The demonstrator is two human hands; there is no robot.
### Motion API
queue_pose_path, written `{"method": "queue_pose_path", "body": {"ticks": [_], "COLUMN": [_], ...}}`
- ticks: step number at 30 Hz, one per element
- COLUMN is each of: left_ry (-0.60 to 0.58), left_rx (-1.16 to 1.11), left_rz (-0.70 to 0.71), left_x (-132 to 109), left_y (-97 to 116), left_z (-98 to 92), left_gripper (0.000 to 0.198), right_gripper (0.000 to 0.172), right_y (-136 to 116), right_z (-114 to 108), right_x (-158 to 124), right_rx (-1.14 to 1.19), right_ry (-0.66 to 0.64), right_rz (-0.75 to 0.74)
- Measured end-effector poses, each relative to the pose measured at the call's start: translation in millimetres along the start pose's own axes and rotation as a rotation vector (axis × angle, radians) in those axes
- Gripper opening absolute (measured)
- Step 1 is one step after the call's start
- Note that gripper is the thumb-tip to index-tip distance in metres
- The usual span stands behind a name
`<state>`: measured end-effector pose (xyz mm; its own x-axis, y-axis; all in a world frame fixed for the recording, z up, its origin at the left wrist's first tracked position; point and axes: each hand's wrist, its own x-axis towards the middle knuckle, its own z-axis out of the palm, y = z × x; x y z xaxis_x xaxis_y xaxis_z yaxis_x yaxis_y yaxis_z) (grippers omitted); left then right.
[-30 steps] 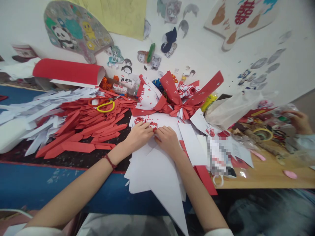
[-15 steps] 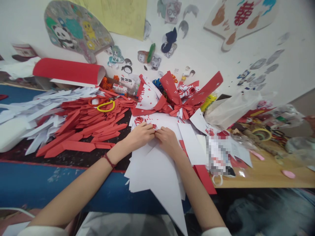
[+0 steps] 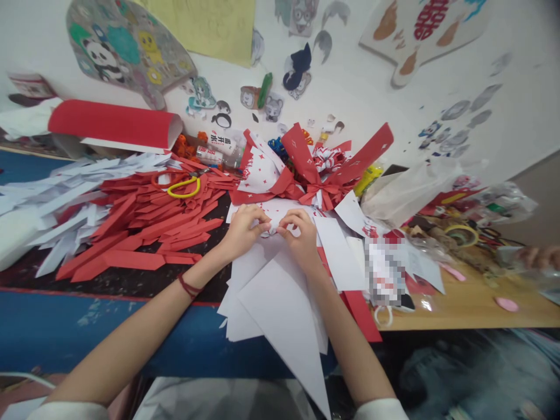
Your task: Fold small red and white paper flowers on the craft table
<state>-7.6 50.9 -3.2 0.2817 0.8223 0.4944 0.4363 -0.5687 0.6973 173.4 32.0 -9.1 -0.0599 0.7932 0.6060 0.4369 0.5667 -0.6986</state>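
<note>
My left hand (image 3: pixel 245 230) and my right hand (image 3: pixel 301 234) face each other over the white paper sheets (image 3: pixel 280 291), thumbs and fingertips pinched together. Between the fingertips is a small white-and-red piece of paper (image 3: pixel 273 226), partly hidden by the fingers; its exact shape cannot be made out. Just behind the hands stand a red-and-white wrapped bouquet (image 3: pixel 326 160) and a piece of red-and-white patterned paper (image 3: pixel 261 172).
Red folded paper strips (image 3: pixel 144 219) and white strips (image 3: pixel 87 189) are heaped on the left, with yellow-and-red-handled scissors (image 3: pixel 186 188) on top. A rolled red sheet (image 3: pixel 109 123) lies behind. At far right, another person's hand (image 3: pixel 540 256) shows above the cluttered wooden table (image 3: pixel 472 312).
My fingers have shifted from bunched close together to a more raised pinch with a small gap between the hands. The top white sheet's upper edge shows more. Another person's hand reaches further in at right.
</note>
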Motion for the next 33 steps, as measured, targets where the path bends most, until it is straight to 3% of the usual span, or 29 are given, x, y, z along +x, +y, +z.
{"method": "queue_pose_path", "body": {"ticks": [3,5,10,16,20,27,33], "left_ry": [0.023,-0.019,-0.018,0.071,0.127,0.185,0.030], "left_rx": [-0.323,-0.453,-0.337,-0.254,-0.099,0.186,0.315], "left_rz": [-0.093,-0.142,-0.117,-0.083,-0.045,0.033,0.316], "left_x": [1.1,1.1,2.9,2.2,0.1,-0.9,-3.1], "left_y": [4.7,9.9,19.4,20.1,21.4,15.7,17.4], "left_z": [-1.9,-4.6,-13.5,-15.2,-12.6,-11.5,-10.6], "left_gripper": [0.021,0.025,0.029,0.023,0.018,0.018,0.019], "right_gripper": [0.043,0.055,0.036,0.021,0.029,0.026,0.048], "right_y": [-2.4,-1.6,-1.5,-9.3,-14.1,-14.9,-11.1], "right_z": [5.5,9.0,9.1,3.7,2.9,3.6,3.0], "right_x": [-1.3,-2.8,-4.7,-6.4,-7.0,-5.5,-4.9], "right_rx": [0.278,0.417,0.448,0.332,0.216,0.074,0.023], "right_ry": [-0.066,-0.161,-0.216,-0.214,-0.192,-0.165,-0.174], "right_rz": [0.161,0.248,0.271,0.141,0.084,0.038,0.070]}}
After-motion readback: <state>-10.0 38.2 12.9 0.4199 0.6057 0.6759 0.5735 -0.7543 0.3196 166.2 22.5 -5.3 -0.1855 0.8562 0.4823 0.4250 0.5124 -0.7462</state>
